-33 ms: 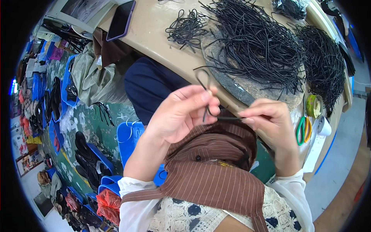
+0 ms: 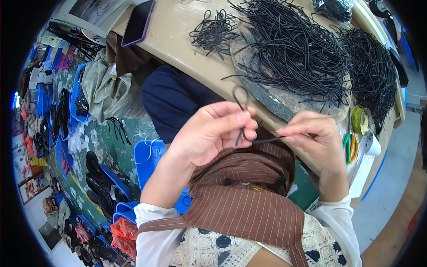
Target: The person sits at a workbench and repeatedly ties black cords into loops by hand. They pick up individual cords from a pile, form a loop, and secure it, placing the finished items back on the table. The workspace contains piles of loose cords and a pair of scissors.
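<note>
A thin black cord (image 2: 266,141) stretches between my hands above my brown striped apron. My left hand (image 2: 218,127) pinches it between thumb and fingers, and a small loop stands up above the pinch. Below those fingers a short end hangs down. My right hand (image 2: 316,135) grips the other stretch of the cord between thumb and forefinger. Beyond my hands, a large heap of loose black cords (image 2: 298,51) lies on a round grey slab (image 2: 278,107). To its left sits a smaller pile of looped cords (image 2: 214,36) on the beige table (image 2: 175,42).
Another bundle of black cords (image 2: 373,73) hangs at the table's right side. Near it are a green tape roll (image 2: 361,121), scissors with green and orange handles (image 2: 354,149) and a white roll (image 2: 372,145). A phone (image 2: 138,23) lies at the far left. Blue bins (image 2: 147,162) stand on the floor.
Both hands have shifted slightly to the right. The loop above my left fingers looks rounder and sits a little lower and farther right.
</note>
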